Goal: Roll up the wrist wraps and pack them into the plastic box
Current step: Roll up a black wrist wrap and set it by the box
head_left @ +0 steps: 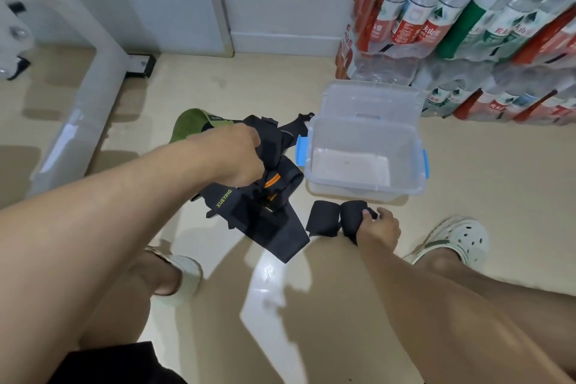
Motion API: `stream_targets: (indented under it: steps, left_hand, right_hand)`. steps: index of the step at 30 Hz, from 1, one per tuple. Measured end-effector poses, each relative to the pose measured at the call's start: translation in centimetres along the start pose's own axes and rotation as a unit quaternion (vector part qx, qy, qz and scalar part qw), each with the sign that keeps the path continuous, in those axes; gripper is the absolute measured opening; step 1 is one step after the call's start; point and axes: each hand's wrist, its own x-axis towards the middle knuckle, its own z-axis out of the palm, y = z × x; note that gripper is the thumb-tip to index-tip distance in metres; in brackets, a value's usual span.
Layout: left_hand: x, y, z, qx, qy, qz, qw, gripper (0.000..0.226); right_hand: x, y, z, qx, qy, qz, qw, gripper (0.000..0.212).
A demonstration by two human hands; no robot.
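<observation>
Surroundings: I note shrink-wrapped water bottle packs (486,28) stacked behind the plastic box (364,159), which sits open on the floor, lid (371,100) propped behind. Wrist wraps: black bundle (265,196) with orange stripes, lifted in my left hand's (240,156) grip; two black rolls (336,218) beside the box, my right hand (378,227) gripping one. A green item (190,125) is partly hidden.

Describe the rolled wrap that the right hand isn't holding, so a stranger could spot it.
Find the clear plastic box with blue latches on the floor. Just in front of it lie two black rolled wraps side by side. The free wrap is the left one; the right hand grips the other wrap.
</observation>
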Motion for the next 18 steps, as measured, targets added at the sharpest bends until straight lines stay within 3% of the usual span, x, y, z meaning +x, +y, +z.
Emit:
stream_targets:
  steps: [3, 6, 9, 13, 18]
  left_hand:
    - [-0.3, -1.2, -0.7, -0.015, 0.022, -0.002, 1.000, 0.040]
    - [-0.8, -2.5, -1.5, -0.025, 0.050, -0.009, 0.998, 0.043]
    - [-1.4, -4.3, -2.2, -0.036, 0.076, -0.016, 0.996, 0.046]
    - [-2.1, -7.0, -2.5, -0.045, 0.080, -0.028, 0.995, 0.040]
    - [-2.3, -10.0, -2.4, -0.057, 0.063, -0.043, 0.995, 0.035]
  right_hand:
    - [-2.3, -0.6, 0.7, -0.031, 0.012, -0.116, 0.993, 0.017]
    - [-5.5, -1.9, 2.9, -0.024, -0.075, -0.215, 0.973, 0.011]
    - [-9.1, -4.7, 5.2, -0.022, -0.181, -0.258, 0.949, 0.009]
    - [-12.4, -7.9, 8.9, -0.076, -0.301, -0.286, 0.907, 0.035]
    - [-14.2, -10.0, 12.6, -0.112, -0.328, -0.252, 0.903, 0.058]
